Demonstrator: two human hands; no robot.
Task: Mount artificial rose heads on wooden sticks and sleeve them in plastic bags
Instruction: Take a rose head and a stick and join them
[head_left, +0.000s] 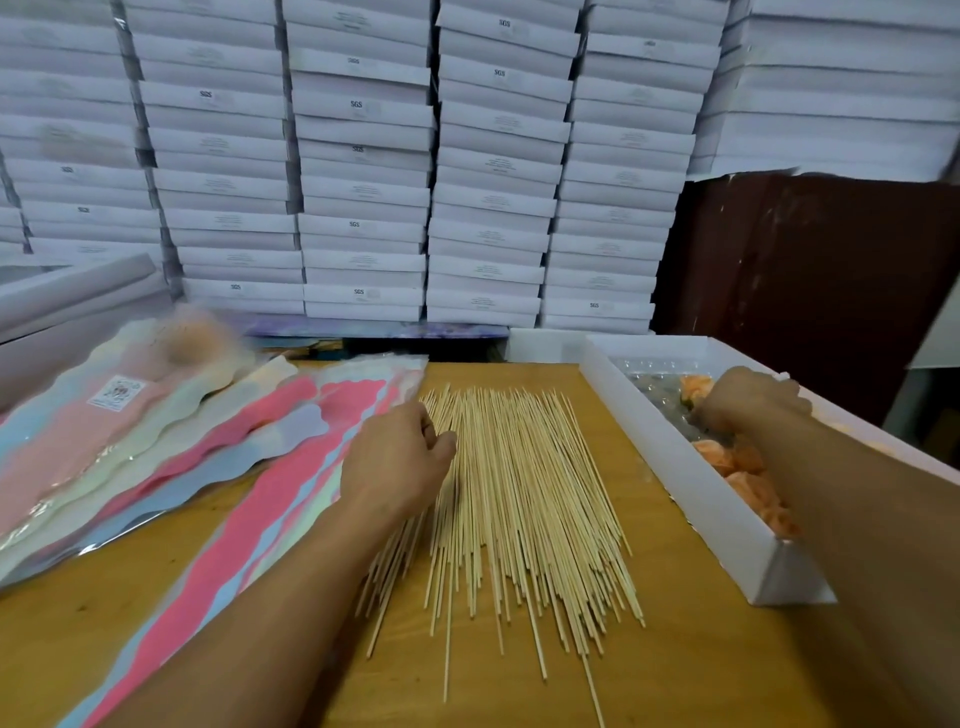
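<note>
- Wooden sticks (511, 499): loose fan in the middle of the wooden table (675, 649), the landmark for every entry below. They lie lengthwise toward me, probably so one can be drawn off singly.
- My left hand (397, 457): on the left edge of the sticks, fingers curled down onto them. Whether a stick is already pinched I cannot tell; the fingertips are hidden under the hand.
- Rose heads (748, 480): orange, right of the sticks, inside a long white tray (691, 483) set alongside within easy reach. Some clear plastic shows at the tray's far end.
- My right hand (748, 397): right of the sticks, reaching into the tray, fingers curled by a rose head; the grasp itself is hidden, so I cannot tell if it holds one.
- Plastic bags (280, 447): left of the sticks, overlapping pink, blue and cream sleeves. One at the far left seems to hold a blurred rose.
- White boxes (363, 182): stacked beyond the sticks, cut off by the frame's edge.
</note>
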